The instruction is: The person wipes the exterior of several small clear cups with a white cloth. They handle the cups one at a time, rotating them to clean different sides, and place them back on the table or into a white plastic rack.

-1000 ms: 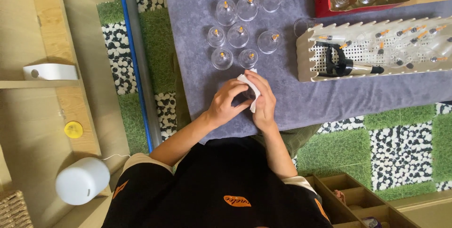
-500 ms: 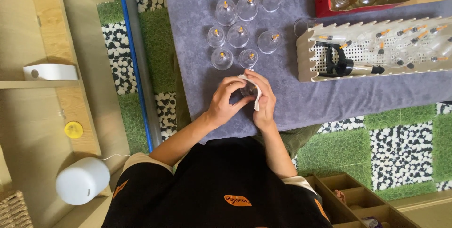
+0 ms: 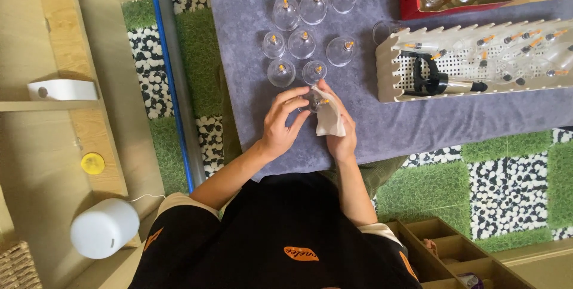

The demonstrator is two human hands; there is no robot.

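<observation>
A clear glass cup (image 3: 314, 104) is being held over the grey cloth (image 3: 370, 122) by the left hand (image 3: 282, 123) while the right hand (image 3: 340, 129) is gripping a white wipe (image 3: 328, 121) against it, apparently mid-cleaning, likely needing a gentle placing beside the other cups (image 3: 301, 44) next

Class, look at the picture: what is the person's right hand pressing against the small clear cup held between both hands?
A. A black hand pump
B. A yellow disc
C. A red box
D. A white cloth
D: the right hand holds a white cloth against the clear cup, which the left hand steadies above the grey mat.
</observation>
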